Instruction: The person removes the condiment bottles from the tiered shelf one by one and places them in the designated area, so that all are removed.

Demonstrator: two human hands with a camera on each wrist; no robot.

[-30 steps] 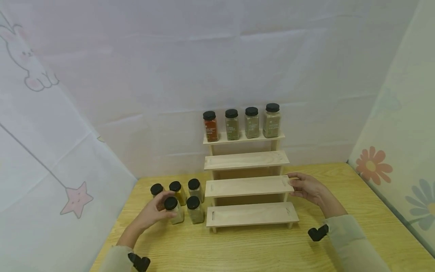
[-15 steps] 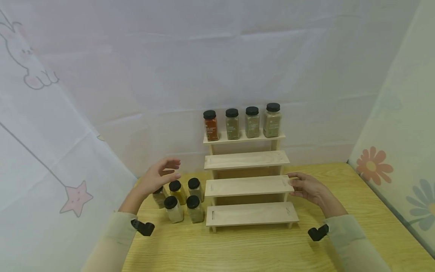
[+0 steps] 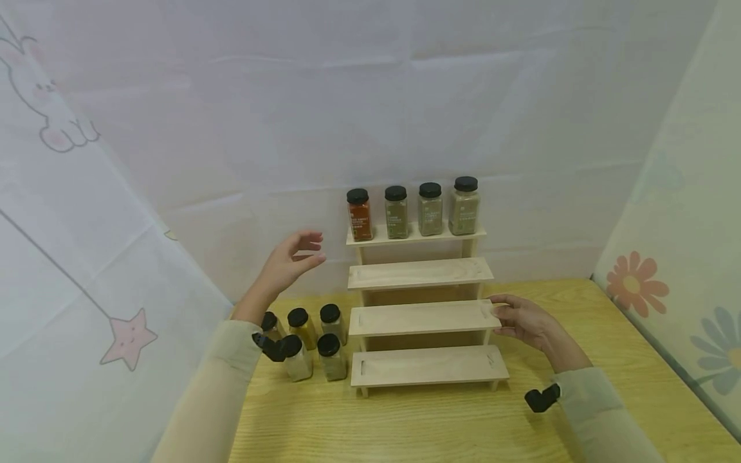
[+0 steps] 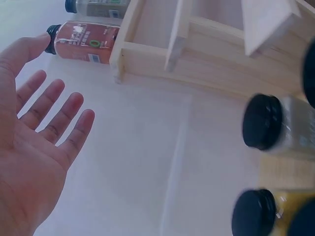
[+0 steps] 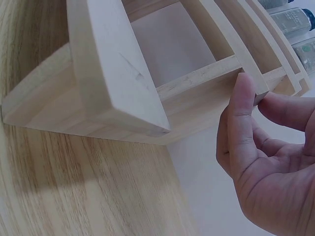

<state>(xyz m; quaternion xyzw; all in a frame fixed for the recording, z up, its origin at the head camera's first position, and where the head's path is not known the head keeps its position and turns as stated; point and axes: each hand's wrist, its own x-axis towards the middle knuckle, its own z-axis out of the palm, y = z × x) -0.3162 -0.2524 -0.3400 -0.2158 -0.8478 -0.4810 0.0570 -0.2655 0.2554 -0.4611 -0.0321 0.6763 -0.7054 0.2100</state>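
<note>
My left hand [image 3: 287,262] is raised in the air to the left of a stepped wooden rack [image 3: 425,316], fingers spread and holding nothing. In the left wrist view its thumb overlaps the black cap of a spice jar with red powder [image 4: 84,42]. That red jar [image 3: 360,220] stands at the left end of the top step. Beside it are a green-brown jar [image 3: 396,213], a pale one [image 3: 430,211] and a larger beige one [image 3: 464,209]. My right hand [image 3: 523,321] pinches the right end of a lower step [image 5: 253,81] between thumb and fingers.
Several black-capped spice jars stand on the wooden table [image 3: 417,424] left of the rack, among them a yellow one [image 3: 303,331] and a whitish one [image 3: 298,364]. My left sleeve and black wrist strap partly cover them. A white cloth [image 3: 289,128] hangs behind.
My left hand has let go of the whitish jar on the table and risen up and to the right, now empty. The right hand keeps its hold on the rack.
</note>
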